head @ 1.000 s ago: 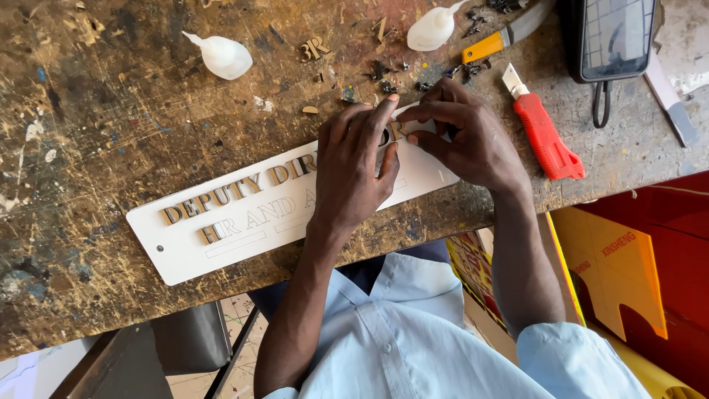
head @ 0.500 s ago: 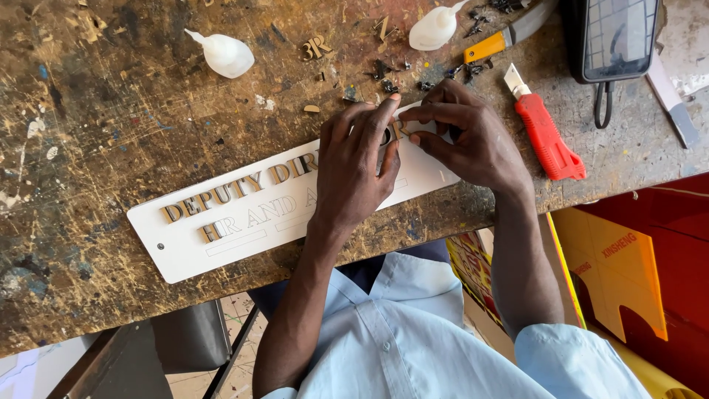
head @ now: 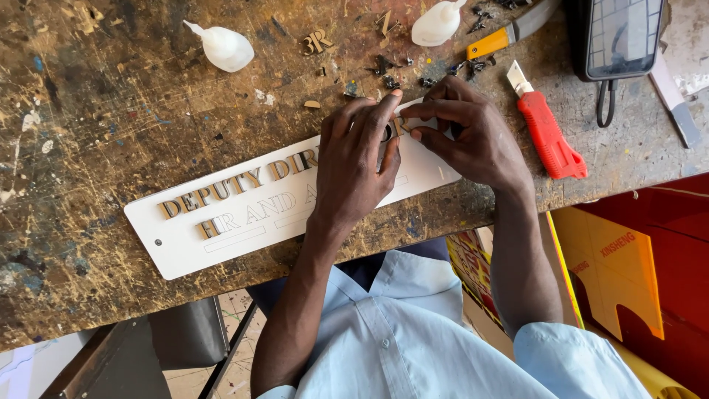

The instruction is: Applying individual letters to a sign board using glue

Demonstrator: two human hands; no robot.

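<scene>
A long white sign plate (head: 244,236) lies slanted on the worn wooden workbench (head: 111,111), with small brown cut-out letters (head: 221,185) stuck along its top row. My left hand (head: 358,166) lies flat over the plate's right half, fingers pressing on a letter piece (head: 395,127). My right hand (head: 465,133) pinches the same small letter from the right side, fingertips meeting the left hand's. The plate's right end is hidden under both hands.
Two white squeeze bottles (head: 221,46) (head: 437,22) lie at the back. Loose letters (head: 316,41) and scraps are scattered nearby. A red utility knife (head: 548,133), an orange-handled knife (head: 502,37) and a phone (head: 619,37) sit at the right. Yellow board (head: 613,273) stands below the bench edge.
Both hands stay on the small letter at the plate's right half; the fingers have shifted only slightly.
</scene>
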